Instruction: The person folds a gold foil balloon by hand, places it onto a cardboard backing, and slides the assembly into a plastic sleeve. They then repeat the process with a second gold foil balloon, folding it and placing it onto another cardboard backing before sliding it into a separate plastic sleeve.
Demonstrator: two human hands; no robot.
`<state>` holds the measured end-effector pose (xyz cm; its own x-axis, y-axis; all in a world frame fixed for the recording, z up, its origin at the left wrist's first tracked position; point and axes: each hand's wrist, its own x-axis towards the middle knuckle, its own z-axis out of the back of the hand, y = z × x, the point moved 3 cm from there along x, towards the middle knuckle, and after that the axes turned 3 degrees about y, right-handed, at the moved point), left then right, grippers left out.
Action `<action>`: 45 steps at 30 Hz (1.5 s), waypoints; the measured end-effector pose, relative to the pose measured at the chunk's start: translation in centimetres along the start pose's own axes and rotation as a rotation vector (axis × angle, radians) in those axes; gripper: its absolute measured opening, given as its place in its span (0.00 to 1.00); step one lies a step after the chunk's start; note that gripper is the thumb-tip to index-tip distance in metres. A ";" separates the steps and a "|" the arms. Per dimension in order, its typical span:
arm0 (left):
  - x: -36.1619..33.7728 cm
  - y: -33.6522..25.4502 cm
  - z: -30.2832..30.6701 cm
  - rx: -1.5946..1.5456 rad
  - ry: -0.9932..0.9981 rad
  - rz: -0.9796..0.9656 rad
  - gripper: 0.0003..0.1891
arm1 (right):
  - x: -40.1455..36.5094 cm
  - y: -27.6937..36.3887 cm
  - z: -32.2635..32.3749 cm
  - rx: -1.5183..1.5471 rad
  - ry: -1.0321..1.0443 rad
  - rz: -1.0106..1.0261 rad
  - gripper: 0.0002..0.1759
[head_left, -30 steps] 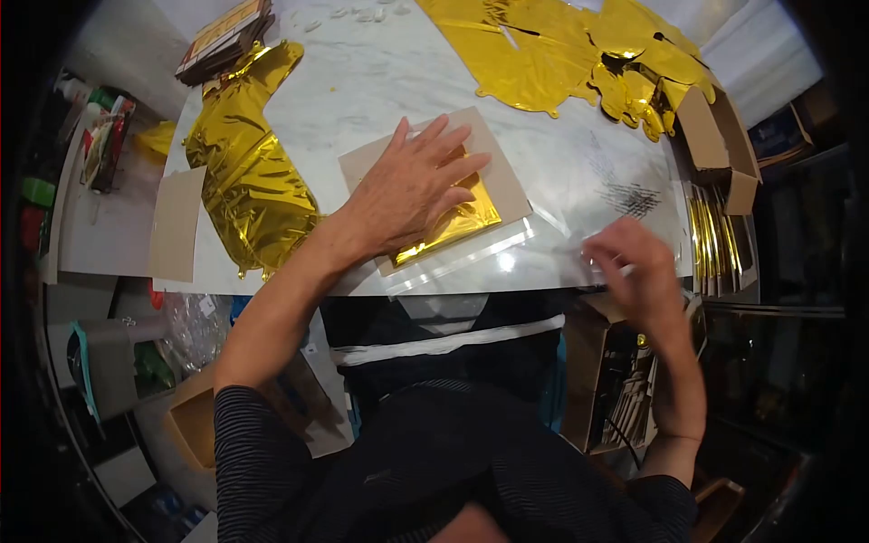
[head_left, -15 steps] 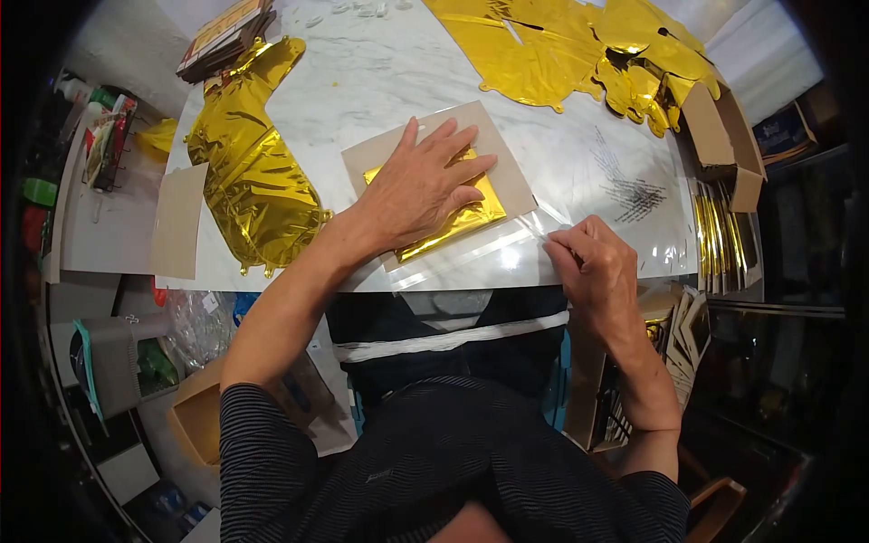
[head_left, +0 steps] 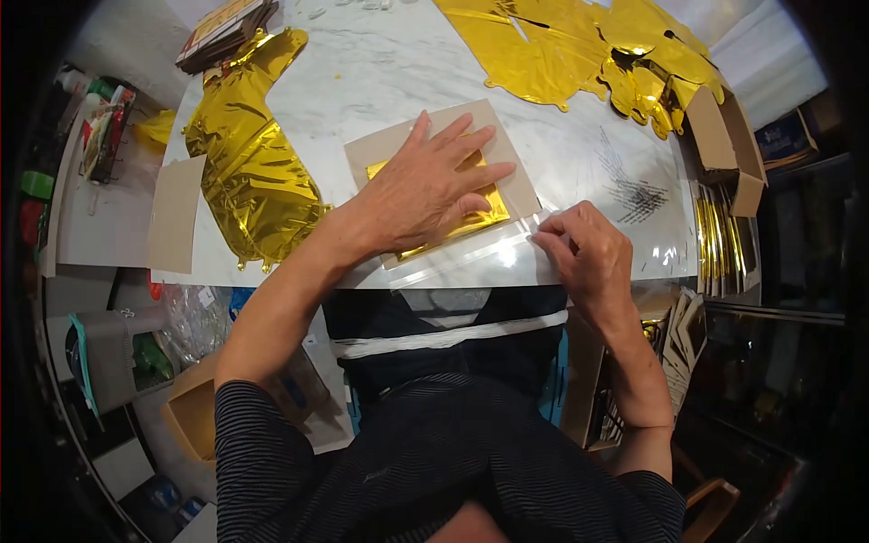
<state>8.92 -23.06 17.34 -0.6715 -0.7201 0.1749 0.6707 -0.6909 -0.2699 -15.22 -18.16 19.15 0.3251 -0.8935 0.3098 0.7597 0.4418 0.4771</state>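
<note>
My left hand (head_left: pixel 434 185) lies flat with spread fingers, pressing on a folded gold foil balloon (head_left: pixel 493 213). Under the foil is a piece of grey-beige cardboard (head_left: pixel 513 181), and both appear to be inside a clear plastic bag (head_left: pixel 480 260) whose transparent flap extends toward the table's front edge. My right hand (head_left: pixel 588 253) is closed in a pinch at the right end of that flap. Exactly which bit of plastic lies between its fingertips is hard to make out.
A gold foil balloon (head_left: pixel 249 172) lies on the left beside a cardboard sheet (head_left: pixel 176 217). More gold foil balloons (head_left: pixel 534 59) are spread at the back right. An open cardboard box (head_left: pixel 724 145) and gold packets (head_left: pixel 720 231) stand at the right edge. A booklet stack (head_left: pixel 226 36) is back left.
My right hand has moved slightly left and up, closer to the bag's corner, still pinched. The left hand stays flat on the foil, shifted a little to the right.
</note>
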 end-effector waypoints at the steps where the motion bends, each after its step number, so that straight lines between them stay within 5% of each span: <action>1: 0.1 -0.5 -0.1 -0.016 0.020 -0.055 0.26 | -0.1 -0.2 -0.1 0.006 0.010 0.007 0.08; 11: -0.4 -1.2 -2.3 0.069 0.010 -0.144 0.28 | 1.3 0.6 -1.0 -0.111 0.074 0.056 0.05; 14: -0.4 -0.9 -2.7 0.054 0.054 -0.127 0.30 | 0.7 0.9 0.1 -0.112 0.147 0.205 0.06; 19: -0.6 -0.9 -2.9 0.059 0.039 -0.104 0.30 | -1.0 1.7 3.0 0.038 0.554 0.227 0.13; 25: -0.6 -0.8 -3.0 0.063 -0.018 -0.143 0.29 | 1.2 0.6 1.6 0.117 0.307 0.209 0.12; 45: -0.6 -1.4 -3.2 0.018 0.030 -0.157 0.30 | -1.1 0.9 -0.3 -0.192 0.464 0.370 0.12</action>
<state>7.35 -21.47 14.61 -0.7774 -0.6012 0.1849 0.5623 -0.7960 -0.2240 -14.75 -16.85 19.03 0.7643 -0.6446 0.0165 0.6234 0.7452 0.2367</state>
